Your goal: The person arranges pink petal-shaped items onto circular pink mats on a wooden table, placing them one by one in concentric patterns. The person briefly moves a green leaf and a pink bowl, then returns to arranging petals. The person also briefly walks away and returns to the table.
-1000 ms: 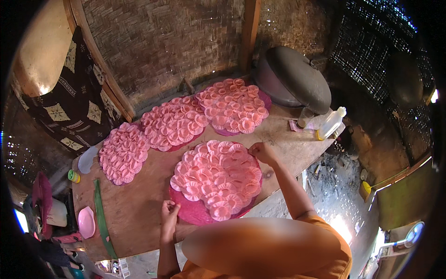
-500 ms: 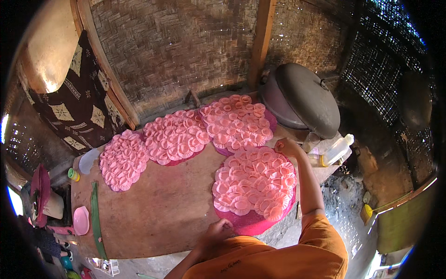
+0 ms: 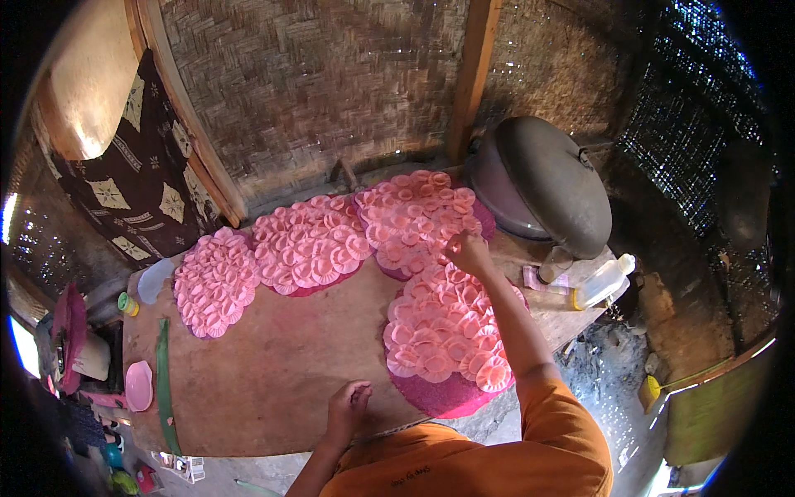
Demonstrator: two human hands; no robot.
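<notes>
- Woven wall (image 3: 315,83) fills the upper frame in the head view; below it spreads a brown table (image 3: 281,381).
- Ruffled pink pieces (image 3: 439,331) lie right of centre on a magenta round tray (image 3: 447,399), probably kept shallow so none is buried.
- Three similar pink clusters (image 3: 310,244) line the table's far edge, side by side, likely to save space.
- At centre right, the right hand (image 3: 469,250) hovers or rests where two clusters meet; its fingers are bunched narrow, but whether they pinch a piece cannot be told.
- At lower centre, the left hand (image 3: 348,407) sits left of the tray, fingers curled, nothing visible in them; how tightly they close is unclear.
- A large lidded pot (image 3: 542,182) stands upper right, seemingly set aside.
</notes>
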